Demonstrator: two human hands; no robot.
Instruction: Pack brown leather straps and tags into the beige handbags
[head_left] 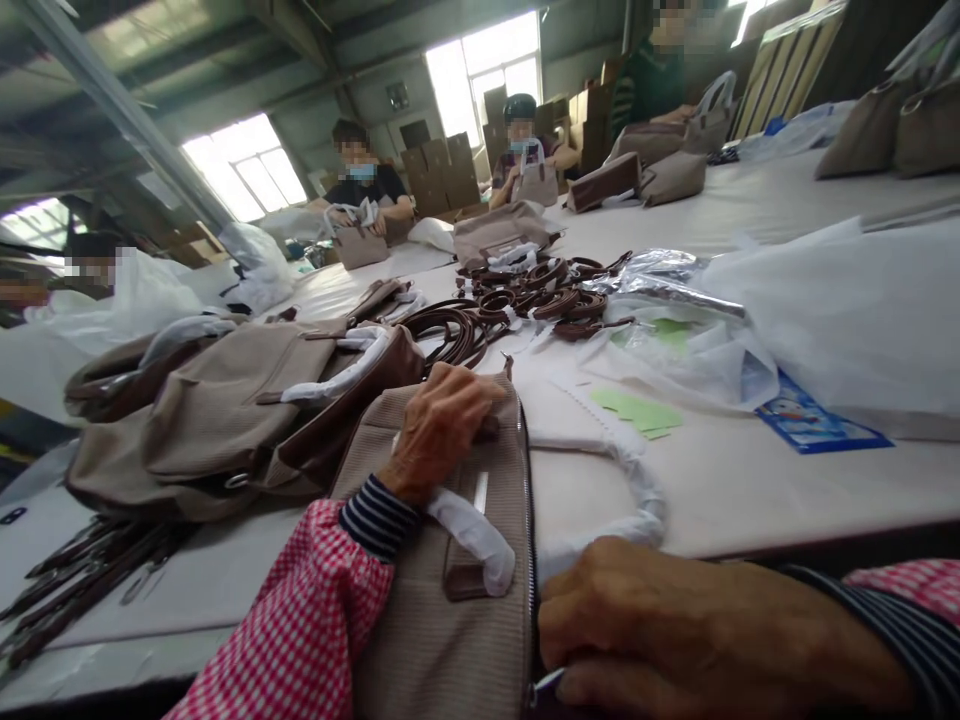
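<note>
A taupe ribbed handbag [480,650] lies flat in front of me, with a metal zipper [529,520] running along its right edge. My left hand [442,430] is closed on the far end of the bag, fingers curled and slightly blurred near the zipper's end. At the near end, my right hand [637,630] pinches a shiny zipper pull [547,685]. White wrapping covers the bag's near handle [476,545]. Another wrapped handle [641,480] loops onto the table to the right.
More taupe bags [217,410] are piled at left, above dark straps with metal clasps [82,580]. Coiled brown straps [540,295] lie beyond. Green paper pieces [637,410], clear plastic bags [697,350] and a blue printed packet [821,415] are to the right. Several people work across the table.
</note>
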